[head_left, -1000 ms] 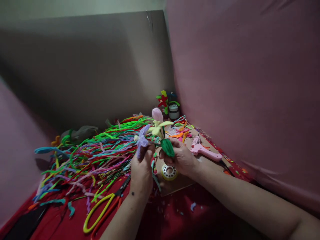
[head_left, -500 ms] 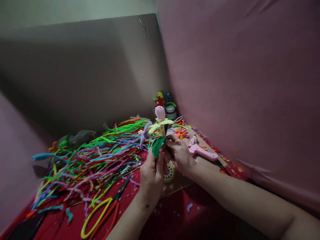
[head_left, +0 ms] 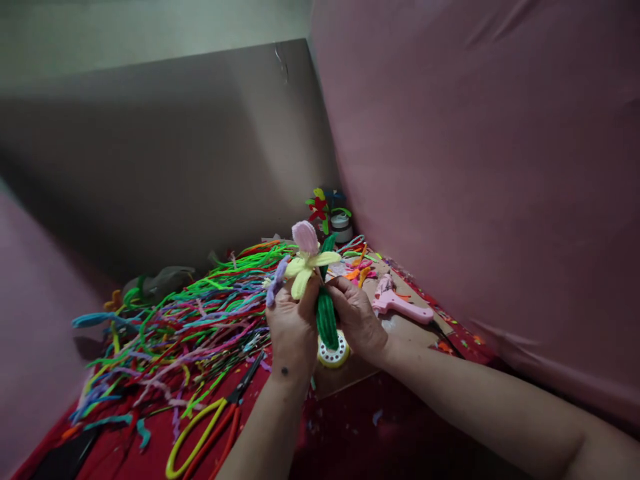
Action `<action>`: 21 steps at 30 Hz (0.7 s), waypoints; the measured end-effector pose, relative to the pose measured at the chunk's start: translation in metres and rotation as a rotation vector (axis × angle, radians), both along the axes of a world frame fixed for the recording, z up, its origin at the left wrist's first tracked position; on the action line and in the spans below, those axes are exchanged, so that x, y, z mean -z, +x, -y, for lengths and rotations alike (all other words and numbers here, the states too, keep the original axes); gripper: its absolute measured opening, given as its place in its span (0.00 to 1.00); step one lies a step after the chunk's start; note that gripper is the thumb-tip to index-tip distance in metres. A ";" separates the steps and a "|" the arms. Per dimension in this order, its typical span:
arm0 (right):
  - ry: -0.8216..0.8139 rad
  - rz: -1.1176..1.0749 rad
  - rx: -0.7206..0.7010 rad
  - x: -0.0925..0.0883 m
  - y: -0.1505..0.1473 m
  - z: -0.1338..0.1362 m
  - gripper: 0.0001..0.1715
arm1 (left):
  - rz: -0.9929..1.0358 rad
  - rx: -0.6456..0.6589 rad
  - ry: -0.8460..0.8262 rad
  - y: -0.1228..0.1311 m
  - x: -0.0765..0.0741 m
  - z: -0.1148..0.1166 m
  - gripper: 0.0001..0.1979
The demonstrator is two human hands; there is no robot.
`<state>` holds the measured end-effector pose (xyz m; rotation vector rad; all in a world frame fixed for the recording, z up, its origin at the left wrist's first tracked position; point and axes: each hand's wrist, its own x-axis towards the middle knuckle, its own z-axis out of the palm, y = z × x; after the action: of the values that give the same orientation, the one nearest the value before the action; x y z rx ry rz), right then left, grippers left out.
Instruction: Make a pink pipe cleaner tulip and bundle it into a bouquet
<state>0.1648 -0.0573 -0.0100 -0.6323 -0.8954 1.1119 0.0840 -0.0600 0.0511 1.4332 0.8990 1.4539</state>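
Head camera: a bunch of fuzzy flowers (head_left: 301, 272) is held up above the cardboard (head_left: 345, 381), its stems gripped by the closed fingers of the left hand (head_left: 293, 327). By the right hand (head_left: 356, 320), the green leaf (head_left: 327, 317) is pinched near its upper part. Below, a tape roll (head_left: 342, 358) is placed near the cardboard's front edge; toward its right edge, the pink glue gun (head_left: 406, 307) is laid. Scissors (head_left: 231, 399) and heaped pipe cleaners (head_left: 200, 313) are spread leftward on the red cloth (head_left: 350, 440).

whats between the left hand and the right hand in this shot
In the head view, a green fuzzy leaf hangs between the left hand and right hand, its lower tip overlapping the white-and-yellow roll.
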 end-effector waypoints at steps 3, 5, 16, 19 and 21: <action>0.003 -0.066 -0.029 0.001 -0.003 0.000 0.15 | -0.030 -0.096 0.031 0.001 0.003 0.004 0.09; 0.007 -0.091 -0.040 0.002 -0.005 -0.001 0.16 | -0.024 -0.158 0.040 0.002 0.007 0.005 0.10; -0.049 -0.181 -0.256 -0.006 -0.002 0.002 0.12 | -0.302 -0.192 0.291 -0.012 0.031 0.006 0.09; -0.041 -0.221 -0.203 0.001 -0.004 -0.001 0.15 | -0.377 -0.228 0.319 -0.016 0.038 0.004 0.08; -0.050 -0.233 -0.162 0.004 -0.006 -0.002 0.16 | -0.389 -0.269 0.351 -0.015 0.040 0.004 0.07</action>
<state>0.1588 -0.0557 -0.0141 -0.4654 -0.7285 1.3278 0.0689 -0.0636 0.0116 1.9631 1.1510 1.6164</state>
